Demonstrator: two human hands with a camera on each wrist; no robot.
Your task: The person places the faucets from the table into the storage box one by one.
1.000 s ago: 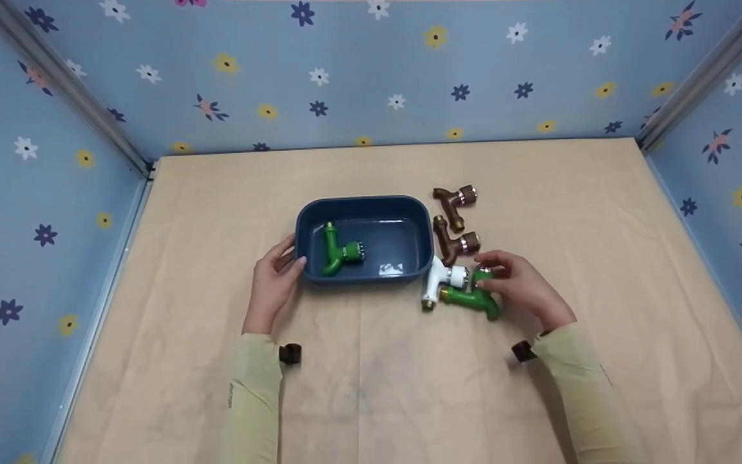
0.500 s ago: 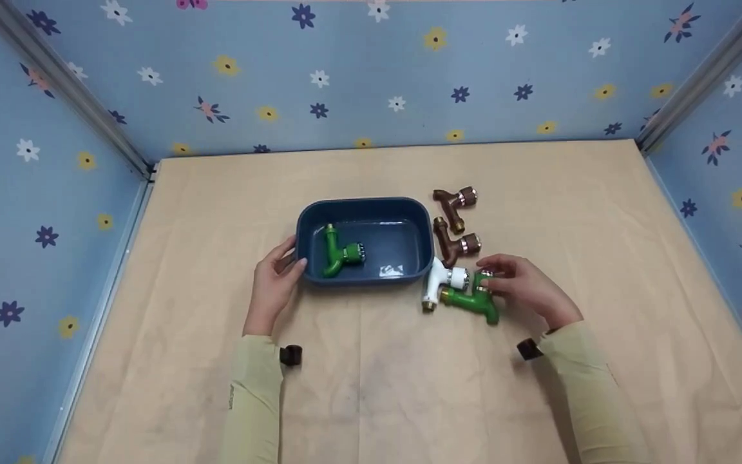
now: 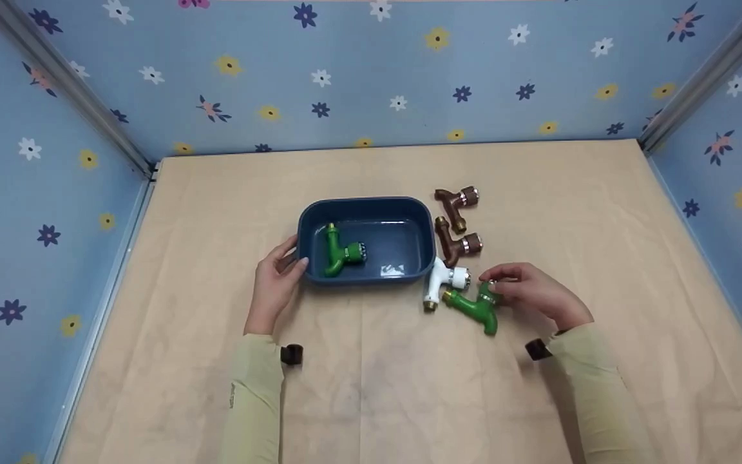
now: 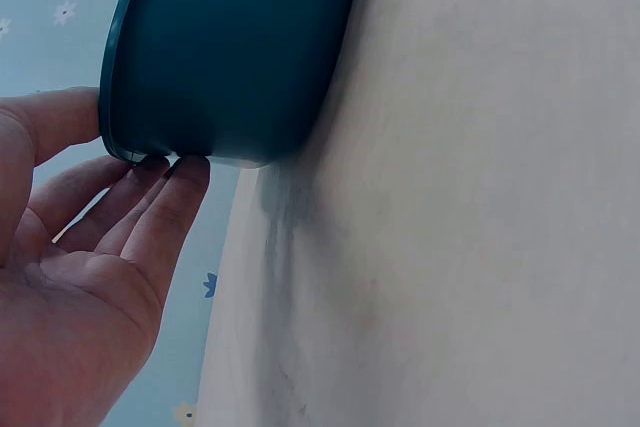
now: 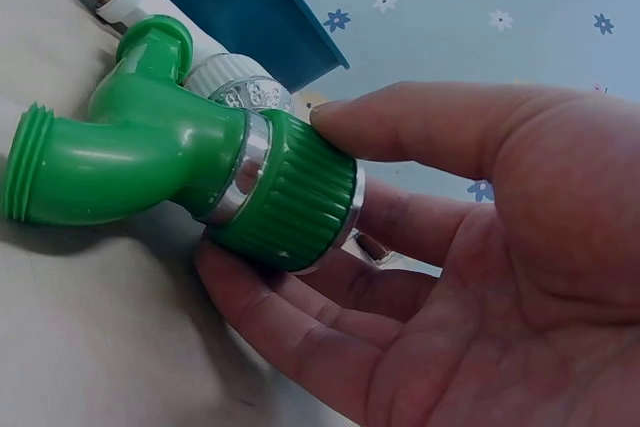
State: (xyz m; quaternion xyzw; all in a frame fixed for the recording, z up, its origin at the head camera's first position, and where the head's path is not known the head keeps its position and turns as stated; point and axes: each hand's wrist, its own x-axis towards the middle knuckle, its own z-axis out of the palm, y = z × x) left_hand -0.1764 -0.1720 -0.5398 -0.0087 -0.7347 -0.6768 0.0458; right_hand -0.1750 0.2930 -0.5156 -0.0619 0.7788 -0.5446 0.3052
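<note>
My right hand (image 3: 538,293) pinches the ribbed knob of a green tap (image 3: 474,309), thumb on one side and fingers on the other, plain in the right wrist view. That tap's spout points toward the front of the table. With thumb at the rim and fingers against the outer wall, my left hand (image 3: 273,283) holds the left end of a dark blue basin (image 3: 364,281). Inside the basin lies another green tap (image 3: 334,254). A white tap (image 3: 437,283) lies by the basin's front right corner, just left of the pinched one.
Two brown taps, one farther back (image 3: 453,206) and one nearer (image 3: 451,245), lie along the basin's right side. Beige cloth (image 3: 371,380) covers the table. Flowered blue panels (image 3: 384,77) stand at the back and both sides.
My right hand has shifted slightly right and toward the front. The green tap in it has turned and come away from the white tap. My left hand and the basin stay put.
</note>
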